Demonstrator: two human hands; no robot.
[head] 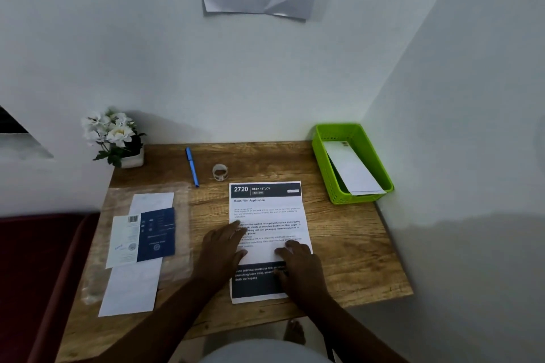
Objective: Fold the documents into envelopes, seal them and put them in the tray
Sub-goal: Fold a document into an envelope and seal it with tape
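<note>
A printed document [265, 209] with a dark header and a dark block near its bottom lies flat on the wooden desk [354, 244]. My left hand [222, 247] rests with flat fingers on the sheet's left edge. My right hand [298, 268] presses on its lower right part. A green plastic tray [324, 168] stands at the desk's back right corner with a white envelope [354, 168] leaning inside it. On the left lies a clear plastic pack [180, 233] with white envelopes [129, 289] and a blue and white label card [156, 233].
A blue pen [192, 166] and a small roll of tape [220, 172] lie behind the document. A white pot of white flowers [115, 135] stands at the back left corner. Walls close the desk at the back and right. A dark red seat [35, 274] is at left.
</note>
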